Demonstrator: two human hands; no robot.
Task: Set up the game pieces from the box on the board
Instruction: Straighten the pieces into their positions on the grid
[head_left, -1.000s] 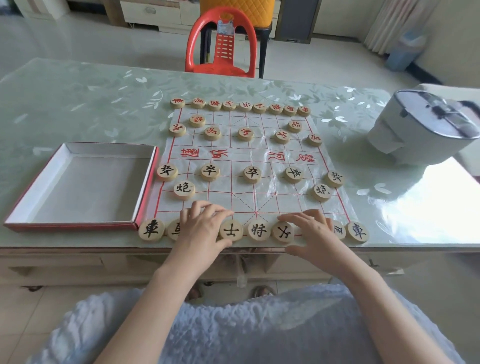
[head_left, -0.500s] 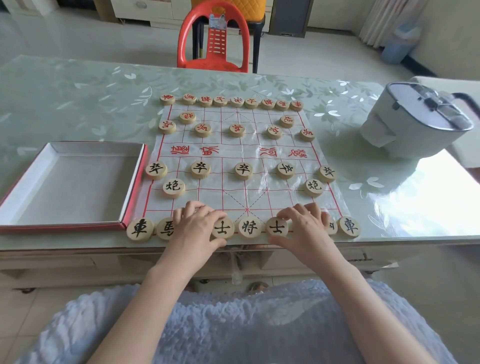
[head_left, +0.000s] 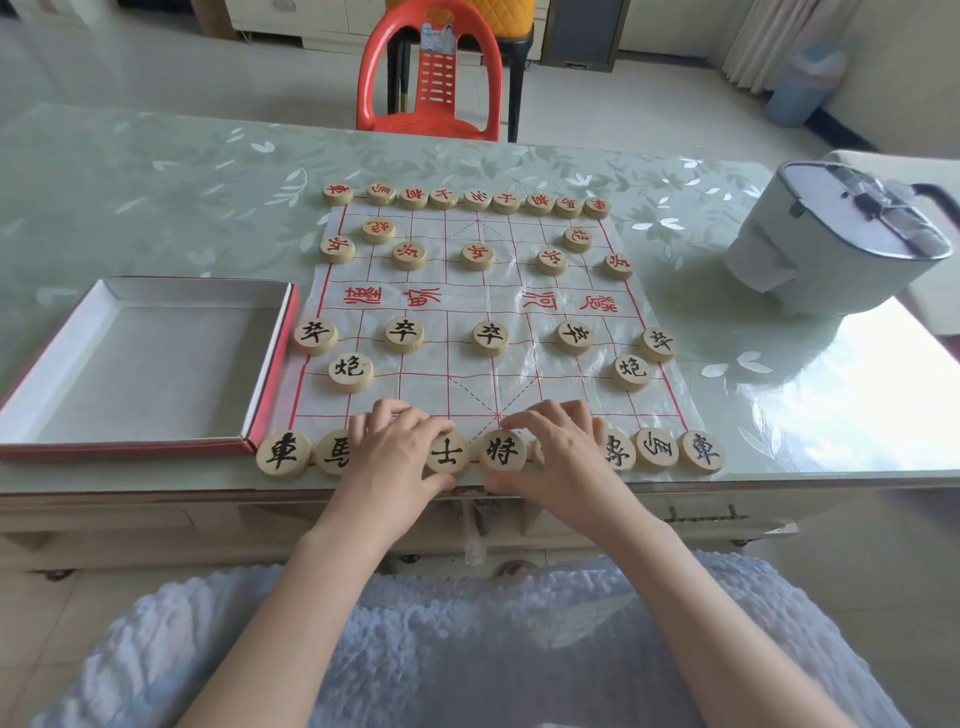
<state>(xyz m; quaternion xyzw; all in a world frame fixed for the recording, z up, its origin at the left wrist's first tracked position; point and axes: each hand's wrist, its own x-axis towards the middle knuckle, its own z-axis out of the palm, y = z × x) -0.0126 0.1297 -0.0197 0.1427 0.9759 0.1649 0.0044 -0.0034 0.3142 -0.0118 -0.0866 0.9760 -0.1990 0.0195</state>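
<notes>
The plastic board sheet (head_left: 478, 304) lies on the glass table, with red-lettered pieces (head_left: 475, 199) set along its far side and black-lettered ones on the near side. My left hand (head_left: 395, 452) curls over a hidden piece in the near row, between the horse piece (head_left: 328, 453) and the left advisor piece (head_left: 445, 456). My right hand (head_left: 561, 457) curls over the right advisor piece, of which only a sliver shows. Its thumb and forefinger reach around the general piece (head_left: 502, 452). The box (head_left: 150, 364), white inside with red walls, holds nothing.
A white rice cooker (head_left: 831, 244) stands at the right of the table (head_left: 156, 197). A red plastic chair (head_left: 431, 78) stands beyond the far edge. The near row of pieces lies close to the table's front edge.
My right hand has slid left along the near row, from the elephant piece onto the right advisor piece, uncovering the elephant. My left hand has stayed over its piece.
</notes>
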